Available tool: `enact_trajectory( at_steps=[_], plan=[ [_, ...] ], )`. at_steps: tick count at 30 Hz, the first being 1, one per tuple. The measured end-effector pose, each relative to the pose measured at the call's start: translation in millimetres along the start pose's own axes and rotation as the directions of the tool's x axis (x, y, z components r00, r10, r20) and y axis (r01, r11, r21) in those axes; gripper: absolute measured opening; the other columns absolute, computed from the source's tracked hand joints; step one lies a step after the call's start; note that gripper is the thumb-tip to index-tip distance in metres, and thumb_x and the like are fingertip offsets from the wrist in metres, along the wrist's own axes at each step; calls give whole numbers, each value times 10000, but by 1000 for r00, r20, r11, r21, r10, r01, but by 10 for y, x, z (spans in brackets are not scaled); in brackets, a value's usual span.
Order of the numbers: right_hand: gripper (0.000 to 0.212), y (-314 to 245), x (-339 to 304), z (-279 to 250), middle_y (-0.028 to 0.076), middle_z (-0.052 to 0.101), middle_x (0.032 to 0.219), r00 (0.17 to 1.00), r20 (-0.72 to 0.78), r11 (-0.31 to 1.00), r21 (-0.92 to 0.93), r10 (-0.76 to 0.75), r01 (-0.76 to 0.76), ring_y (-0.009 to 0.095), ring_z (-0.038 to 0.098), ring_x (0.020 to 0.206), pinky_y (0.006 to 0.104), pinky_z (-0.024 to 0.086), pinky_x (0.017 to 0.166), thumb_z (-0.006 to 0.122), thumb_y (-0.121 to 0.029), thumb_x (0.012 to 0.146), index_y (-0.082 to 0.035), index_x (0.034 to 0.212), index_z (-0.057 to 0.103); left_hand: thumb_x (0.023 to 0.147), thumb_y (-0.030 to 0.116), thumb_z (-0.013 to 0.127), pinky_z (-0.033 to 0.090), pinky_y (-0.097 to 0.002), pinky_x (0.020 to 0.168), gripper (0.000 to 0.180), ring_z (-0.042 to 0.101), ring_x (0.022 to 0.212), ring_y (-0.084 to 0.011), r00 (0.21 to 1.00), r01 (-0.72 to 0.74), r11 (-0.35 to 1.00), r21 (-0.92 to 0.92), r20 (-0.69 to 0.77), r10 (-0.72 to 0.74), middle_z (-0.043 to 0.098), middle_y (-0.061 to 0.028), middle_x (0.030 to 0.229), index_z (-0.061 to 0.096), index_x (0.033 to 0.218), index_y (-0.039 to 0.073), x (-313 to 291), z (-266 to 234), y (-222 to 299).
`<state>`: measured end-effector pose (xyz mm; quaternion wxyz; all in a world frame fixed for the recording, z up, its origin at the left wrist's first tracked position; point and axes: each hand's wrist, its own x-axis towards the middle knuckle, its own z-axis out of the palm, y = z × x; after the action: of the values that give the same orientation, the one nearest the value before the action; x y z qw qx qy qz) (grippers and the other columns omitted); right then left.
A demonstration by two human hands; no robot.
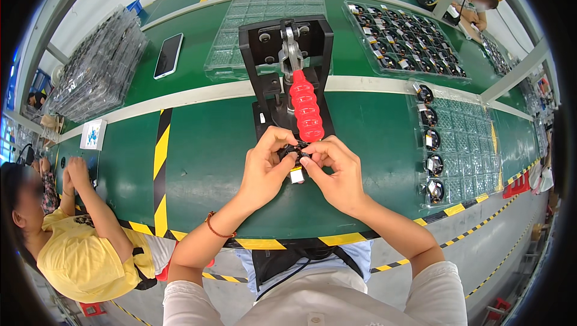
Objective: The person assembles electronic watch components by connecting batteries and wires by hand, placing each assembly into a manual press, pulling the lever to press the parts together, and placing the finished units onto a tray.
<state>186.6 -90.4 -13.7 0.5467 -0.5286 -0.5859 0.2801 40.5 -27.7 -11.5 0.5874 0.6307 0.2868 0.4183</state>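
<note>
Both sets of fingers (299, 156) are clamped together on one small black round part (296, 151), the left hand (264, 166) pinching it from one side and the right hand (336, 172) from the other, so it hangs steady just above the green counter (204, 145). A small white and yellow tag (296, 175) dangles below the fingers. Just beyond the fingertips stands a black hand press (287, 55), its red ribbed handle (306, 106) pointing down toward the hands, near enough that the part seems to be held ready at its base. To the right of the fingers lies a clear tray (475, 145) with like parts in one column; farther beyond, a fuller tray (409, 40) and an empty one (264, 19). Well off to the left sits a phone (169, 55), and another person (78, 248) works at the counter's edge.
</note>
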Motion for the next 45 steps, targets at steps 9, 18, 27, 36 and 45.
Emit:
enact_trajectory(
  at_steps=[9, 18, 27, 36, 45],
  plan=[
    [164, 32, -30, 27, 46, 523, 868, 998, -41, 990, 129, -46, 51, 69, 529, 716, 202, 491, 631, 637, 65, 809, 24, 964, 604, 857, -93, 497, 450, -170, 579, 193, 528, 740, -13, 984, 177, 965, -191, 15, -177, 581, -37, 932, 483, 1008, 27, 17, -23, 93],
    [173, 4, -10, 19, 60, 529, 832, 994, -29, 995, 9, -104, 104, 81, 535, 711, 216, 500, 625, 656, 51, 798, 17, 953, 589, 858, -59, 544, 428, -171, 561, 97, 521, 712, -20, 991, 101, 992, -79, 91, -94, 572, -31, 887, 542, 934, 1, 35, -74, 169],
    [199, -5, 4, 32, 94, 550, 854, 951, -55, 950, -80, -305, 301, 146, 559, 692, 239, 494, 586, 655, 87, 750, 2, 912, 575, 868, 7, 549, 462, -192, 595, 51, 543, 748, -52, 975, 208, 971, -119, 106, -196, 568, -18, 853, 578, 827, -3, -2, -116, 131],
    [197, 0, -4, 30, 105, 556, 865, 940, -13, 932, -134, -342, 337, 172, 579, 691, 260, 497, 570, 660, 78, 739, -9, 897, 582, 889, 56, 504, 513, -226, 626, 118, 567, 782, -84, 951, 305, 932, -197, 124, -285, 576, -26, 883, 584, 821, 2, 17, -175, 94],
    [217, 7, -1, 26, 89, 553, 848, 932, -54, 920, -190, -357, 342, 159, 569, 676, 254, 476, 563, 665, 76, 741, -26, 929, 635, 892, 53, 547, 472, -203, 622, 62, 548, 795, -70, 973, 195, 974, -118, 150, -177, 553, -24, 978, 572, 851, 13, 13, -138, 98]
  ],
)
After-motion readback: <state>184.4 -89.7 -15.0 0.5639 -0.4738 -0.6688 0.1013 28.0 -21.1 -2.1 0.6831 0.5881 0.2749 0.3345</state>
